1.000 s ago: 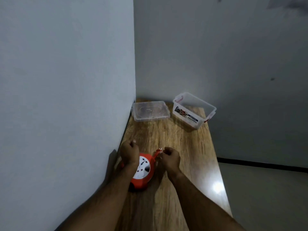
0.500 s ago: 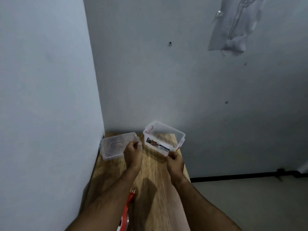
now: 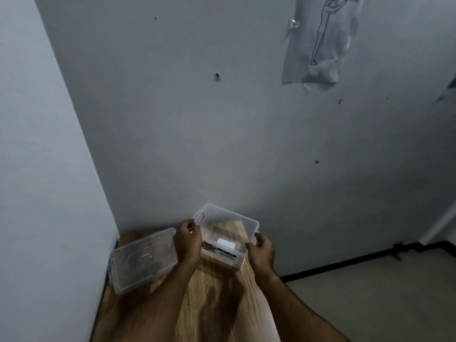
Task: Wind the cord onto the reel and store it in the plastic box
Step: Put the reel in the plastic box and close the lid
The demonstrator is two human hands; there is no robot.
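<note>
A clear plastic box (image 3: 232, 218) with a printed label on its front stands at the far end of the wooden table (image 3: 217, 287). My left hand (image 3: 187, 243) grips the box's left end by its pink latch. My right hand (image 3: 261, 250) holds the right end at the other latch. The box has no lid on and nothing inside that I can make out. The red cord reel is out of view below the frame.
The box's clear lid (image 3: 140, 260) lies flat on the table to the left, beside the left wall. The back wall rises just behind the box. To the right, the table edge drops to the floor (image 3: 370, 292).
Both hands left the red reel and reached forward to the plastic box, now gripping its two ends. The view rose, so the reel dropped out of sight.
</note>
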